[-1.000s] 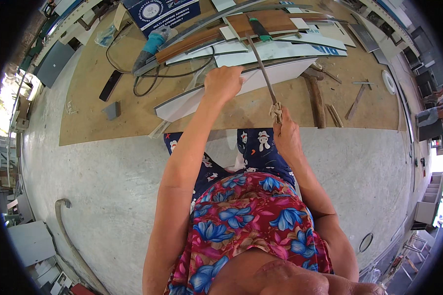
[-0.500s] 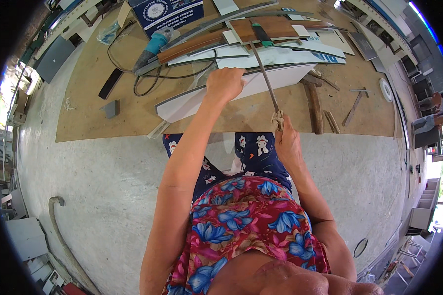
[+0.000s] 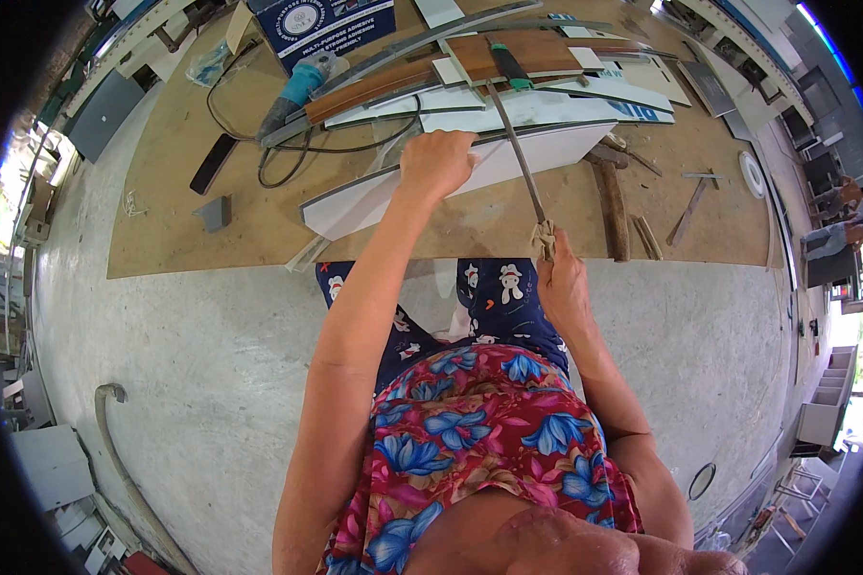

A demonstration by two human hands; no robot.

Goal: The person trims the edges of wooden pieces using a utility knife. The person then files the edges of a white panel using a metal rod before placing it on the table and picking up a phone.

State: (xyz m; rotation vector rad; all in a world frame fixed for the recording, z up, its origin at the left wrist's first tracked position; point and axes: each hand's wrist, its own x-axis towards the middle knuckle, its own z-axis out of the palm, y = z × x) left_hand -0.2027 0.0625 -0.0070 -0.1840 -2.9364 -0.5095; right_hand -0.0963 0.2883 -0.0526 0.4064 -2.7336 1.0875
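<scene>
A white panel with a dark upper edge stands slanting across the front of the workbench. My left hand is closed over its upper edge, left of the middle. In my right hand is a long, thin metal file, held by its cloth-wrapped handle near the bench's front edge. The file points away from me and crosses the panel's dark edge, right of my left hand. Beyond its tip lies a black and green tool on brown boards.
Left on the bench lie a teal angle grinder with its cable, a black phone and a grey offcut. A hammer, wood strips and a tape roll lie right. A blue box stands behind.
My right hand and the file have shifted very slightly toward me and to the right. My left hand stays on the panel's edge.
</scene>
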